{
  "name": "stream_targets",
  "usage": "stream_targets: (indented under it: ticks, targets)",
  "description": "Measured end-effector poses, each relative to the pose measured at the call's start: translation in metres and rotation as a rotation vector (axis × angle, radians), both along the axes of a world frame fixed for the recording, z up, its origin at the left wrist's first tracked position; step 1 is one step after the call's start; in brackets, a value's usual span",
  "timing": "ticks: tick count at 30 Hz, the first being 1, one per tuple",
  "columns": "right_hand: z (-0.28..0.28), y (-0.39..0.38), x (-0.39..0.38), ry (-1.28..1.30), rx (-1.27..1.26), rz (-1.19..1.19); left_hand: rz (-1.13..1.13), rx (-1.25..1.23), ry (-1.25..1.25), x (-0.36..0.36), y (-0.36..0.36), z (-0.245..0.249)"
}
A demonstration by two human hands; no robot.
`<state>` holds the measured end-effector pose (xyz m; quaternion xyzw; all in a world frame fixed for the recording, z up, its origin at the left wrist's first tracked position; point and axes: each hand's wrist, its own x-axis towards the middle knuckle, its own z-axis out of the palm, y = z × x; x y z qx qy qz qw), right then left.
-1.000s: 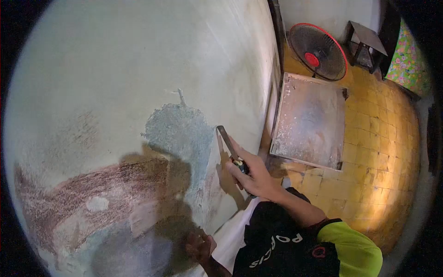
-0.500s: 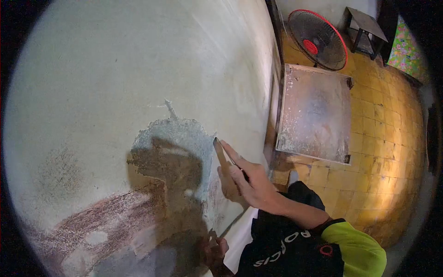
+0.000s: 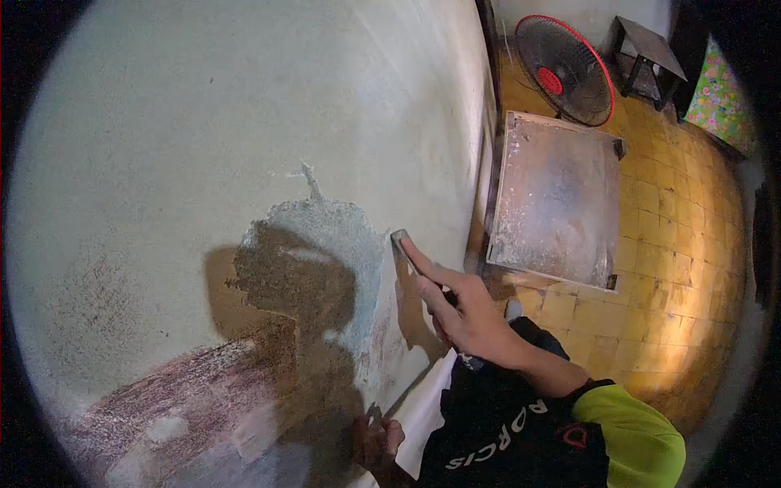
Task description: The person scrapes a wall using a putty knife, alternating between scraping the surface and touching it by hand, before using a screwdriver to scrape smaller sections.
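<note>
My right hand [image 3: 472,317] is closed around a flat, narrow scraper [image 3: 399,237], its index finger stretched along the tool. The scraper's grey tip lies at the wall, just right of a rough patch [image 3: 370,232] of bared grey plaster; the handle is hidden in my grip. Lower down, in shadow, my left hand [image 3: 379,441] has its fingers curled close to the wall. A small pointed end shows above those fingers, too dark to name. Pale paint covers most of the wall [image 3: 187,146], with a reddish-brown worn area [image 3: 203,382] lower left.
A worn, whitish-stained board [image 3: 557,199] lies on yellow floor tiles [image 3: 651,325] beside the wall. Beyond it stand a fan [image 3: 565,69] with a red rim and a small dark table [image 3: 647,57]. Flowered green cloth [image 3: 720,98] hangs at the far right.
My right hand and the scraper have shifted slightly right, and the tool has turned to show more of its flat end. The left hand stays nearly in place. The view has moved a little.
</note>
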<state>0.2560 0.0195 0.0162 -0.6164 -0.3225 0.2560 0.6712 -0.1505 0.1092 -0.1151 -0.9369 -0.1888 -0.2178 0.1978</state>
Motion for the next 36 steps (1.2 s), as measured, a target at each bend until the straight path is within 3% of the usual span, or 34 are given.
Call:
stream_targets:
  ticks: [4,7,10,15,25,31,36]
  targets:
    - [0.025,-0.006,0.001,0.238,-0.083,0.085,0.021,0.070,0.060,-0.007,0.001,-0.004]
    - [0.015,0.001,-0.002,0.118,-0.049,0.010,-0.046,0.096,-0.074,0.040,-0.007,0.044]
    - [0.014,0.009,0.002,0.084,-0.028,-0.068,-0.249,0.071,-0.172,0.068,-0.001,0.062]
    - [0.017,0.008,-0.006,0.056,-0.033,-0.073,-0.261,-0.188,-0.109,0.030,-0.002,0.032]
    - [0.039,-0.003,0.000,0.215,-0.146,0.028,-0.278,-0.147,-0.082,0.028,0.008,0.044]
    - [0.015,0.008,-0.006,-0.104,-0.069,-0.160,-0.346,-0.161,-0.120,0.034,0.011,0.055]
    - [0.026,-0.019,0.006,0.267,-0.163,0.090,-0.480,-0.150,-0.214,0.074,0.011,0.088]
